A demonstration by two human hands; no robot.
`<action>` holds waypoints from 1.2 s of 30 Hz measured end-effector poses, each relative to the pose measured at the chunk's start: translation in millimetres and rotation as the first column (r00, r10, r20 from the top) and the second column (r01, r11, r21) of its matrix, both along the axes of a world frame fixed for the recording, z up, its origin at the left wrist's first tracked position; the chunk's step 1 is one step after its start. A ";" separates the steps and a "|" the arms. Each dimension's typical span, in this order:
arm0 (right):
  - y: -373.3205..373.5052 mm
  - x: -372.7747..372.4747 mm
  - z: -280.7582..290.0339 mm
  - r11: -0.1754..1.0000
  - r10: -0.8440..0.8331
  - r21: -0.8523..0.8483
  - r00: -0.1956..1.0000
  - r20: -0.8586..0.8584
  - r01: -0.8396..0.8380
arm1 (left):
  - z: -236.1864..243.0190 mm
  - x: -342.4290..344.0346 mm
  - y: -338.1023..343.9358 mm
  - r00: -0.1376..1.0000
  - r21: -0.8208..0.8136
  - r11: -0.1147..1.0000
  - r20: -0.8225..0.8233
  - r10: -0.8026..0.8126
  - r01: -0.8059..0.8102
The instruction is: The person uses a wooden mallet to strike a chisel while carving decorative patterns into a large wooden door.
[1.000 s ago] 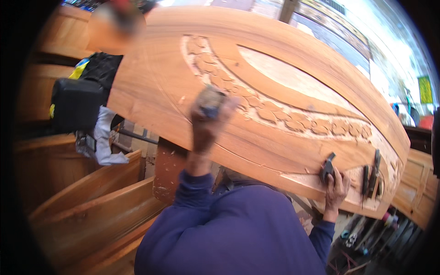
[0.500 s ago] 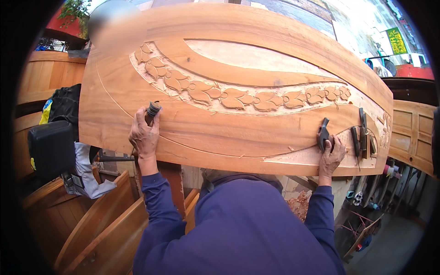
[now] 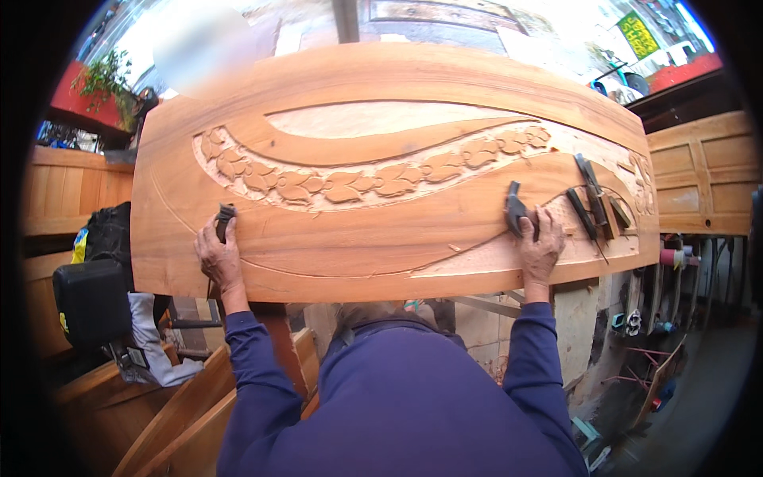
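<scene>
A large wooden panel (image 3: 350, 246) lies before me, carved with a curving band of leaf shapes (image 3: 338, 187) in relief. At its near left part, my left hand (image 3: 218, 258) is closed around a short dark ridged object (image 3: 226, 215) whose lower part is hidden by the fingers. My right hand (image 3: 542, 246) rests on the right part of the panel, fingers closed on a black tool (image 3: 516, 208) with a rounded body and narrower top. Just right of that hand lie several slim dark hand tools (image 3: 590, 191), close together on the carved ground.
Wood shavings (image 3: 455, 248) are scattered on the panel. Left of it hang a black case (image 3: 91, 296) and a grey cloth (image 3: 155, 342). Curved wooden boards (image 3: 187, 397) stand below left; a panelled door (image 3: 703, 175) stands at the right. A potted plant (image 3: 103, 78) is far left.
My view has tilted, so the panel and both hands sit further left in the picture, with more of the background showing. Both hands keep hold of the same dark objects.
</scene>
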State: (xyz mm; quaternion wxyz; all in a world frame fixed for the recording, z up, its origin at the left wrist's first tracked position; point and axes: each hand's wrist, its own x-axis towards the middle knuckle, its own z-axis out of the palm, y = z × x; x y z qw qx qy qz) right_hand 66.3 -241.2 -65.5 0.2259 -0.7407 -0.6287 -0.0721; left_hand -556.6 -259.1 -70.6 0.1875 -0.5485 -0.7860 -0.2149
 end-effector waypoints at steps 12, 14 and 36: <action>-16.4 -2.4 9.9 0.984 0.105 0.156 0.989 -0.100 -0.089 | -5.4 -2.3 -7.4 0.998 -0.002 0.999 -0.049 0.037 -0.037; -16.8 4.5 3.1 0.982 0.112 0.165 0.982 -0.150 -0.086 | -3.5 2.6 -5.0 0.999 -0.004 1.000 -0.041 0.025 -0.025; 81.8 210.2 13.0 0.939 -0.204 -0.235 0.958 0.199 0.249 | -7.7 -4.7 0.0 1.000 -0.051 0.999 0.003 0.003 -0.003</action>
